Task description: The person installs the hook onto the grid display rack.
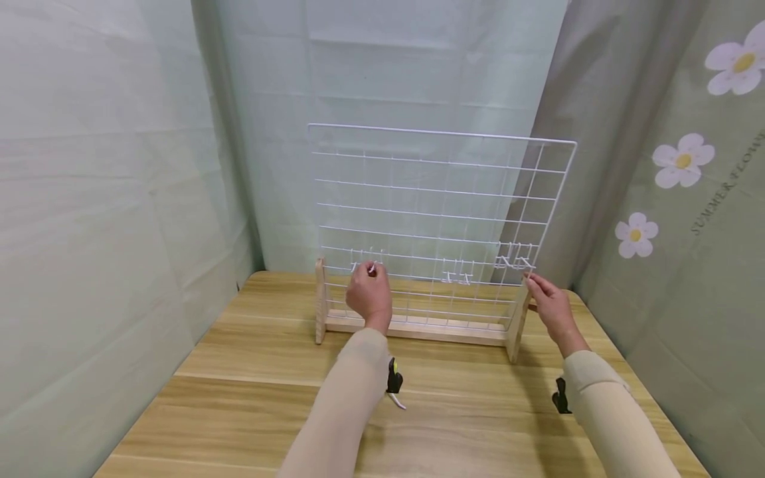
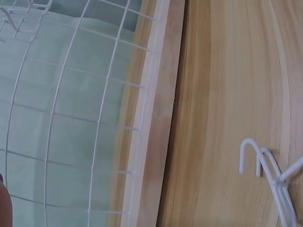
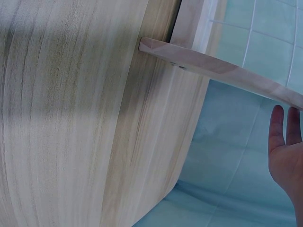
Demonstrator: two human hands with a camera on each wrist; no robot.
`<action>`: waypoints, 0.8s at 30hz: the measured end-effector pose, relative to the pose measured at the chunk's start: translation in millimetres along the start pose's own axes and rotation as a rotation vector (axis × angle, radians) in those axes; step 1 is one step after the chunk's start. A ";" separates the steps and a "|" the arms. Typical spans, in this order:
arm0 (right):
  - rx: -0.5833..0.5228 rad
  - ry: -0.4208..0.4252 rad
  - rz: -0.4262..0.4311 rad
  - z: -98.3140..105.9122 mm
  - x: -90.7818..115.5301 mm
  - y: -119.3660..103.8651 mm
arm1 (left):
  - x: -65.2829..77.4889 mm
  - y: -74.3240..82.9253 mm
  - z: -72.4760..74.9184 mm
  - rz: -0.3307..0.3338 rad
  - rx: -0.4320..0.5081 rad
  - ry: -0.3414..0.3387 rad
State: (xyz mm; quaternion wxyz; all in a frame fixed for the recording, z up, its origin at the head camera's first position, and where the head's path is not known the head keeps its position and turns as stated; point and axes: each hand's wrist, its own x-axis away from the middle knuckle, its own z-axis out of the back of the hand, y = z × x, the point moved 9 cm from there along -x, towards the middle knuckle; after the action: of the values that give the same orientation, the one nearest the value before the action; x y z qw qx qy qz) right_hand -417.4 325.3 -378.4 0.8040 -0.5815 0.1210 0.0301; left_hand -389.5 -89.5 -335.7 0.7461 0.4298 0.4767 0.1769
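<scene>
A white wire grid panel (image 1: 442,133) stands upright in a wooden base (image 1: 442,333). My left hand (image 1: 369,295) is at the grid's lower left, its curled fingers pinching a white wire hook (image 1: 372,253); the fingers hide most of it. My right hand (image 1: 552,311) grips the top of the right wooden post (image 1: 517,325) between thumb and fingers. In the right wrist view, fingers (image 3: 276,125) reach that post's outer side. Two more white double hooks hang on the grid, one in the middle (image 1: 457,277) and another near the right edge (image 1: 514,261).
Another white double hook (image 2: 274,177) lies on the wooden table (image 1: 239,398) in front of the base, mostly behind my left forearm in the head view. The left wooden post (image 1: 321,302) holds the grid's other side. Pale curtains (image 1: 119,199) enclose the table.
</scene>
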 end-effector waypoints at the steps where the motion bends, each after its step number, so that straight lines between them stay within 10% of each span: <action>1: 0.001 -0.001 0.001 -0.2 0.4 -0.6 | -0.6 -0.9 -0.5 0.005 -0.006 -0.006; 24: -0.014 0.005 -0.007 -0.5 0.8 -1.0 | 11.6 -24.6 3.1 -0.078 0.051 -0.146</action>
State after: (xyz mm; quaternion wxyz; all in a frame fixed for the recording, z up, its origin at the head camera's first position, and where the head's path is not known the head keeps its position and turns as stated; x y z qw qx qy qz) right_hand -416.5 324.5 -377.8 0.7996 -0.5876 0.1208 0.0268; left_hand -384.8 -97.2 -361.6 0.7741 0.4414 0.4417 0.1038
